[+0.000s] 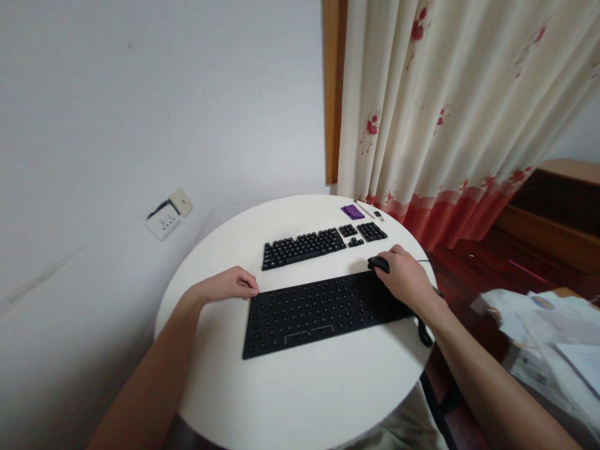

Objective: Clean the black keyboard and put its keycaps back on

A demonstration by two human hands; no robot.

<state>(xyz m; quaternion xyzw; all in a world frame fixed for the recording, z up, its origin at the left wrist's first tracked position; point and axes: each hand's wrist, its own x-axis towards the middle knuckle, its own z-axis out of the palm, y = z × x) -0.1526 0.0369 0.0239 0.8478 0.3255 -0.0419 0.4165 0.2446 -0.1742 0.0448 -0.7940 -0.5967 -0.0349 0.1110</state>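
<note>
A black keyboard base (304, 315) without its keycaps lies slightly slanted on the white round table, rows of bare switches facing up. At its far left corner is my left hand (234, 284), fingers curled and pinching at the edge. Above the base's right end, my right hand (405, 275) is closed around a small black object (379, 264); most of it is hidden by the fingers, so its kind cannot be made out. Behind the base, the removed black keycaps (304, 247) are laid out in keyboard order, with the number pad block (372, 231) at the right.
A folded purple cloth (352, 212) and a small green-and-white item (379, 215) lie at the table's back right. A black cable (424, 334) hangs near the right edge. Wall sockets (163, 220) are at left, a curtain (445, 125) behind, white bags (539, 331) at right.
</note>
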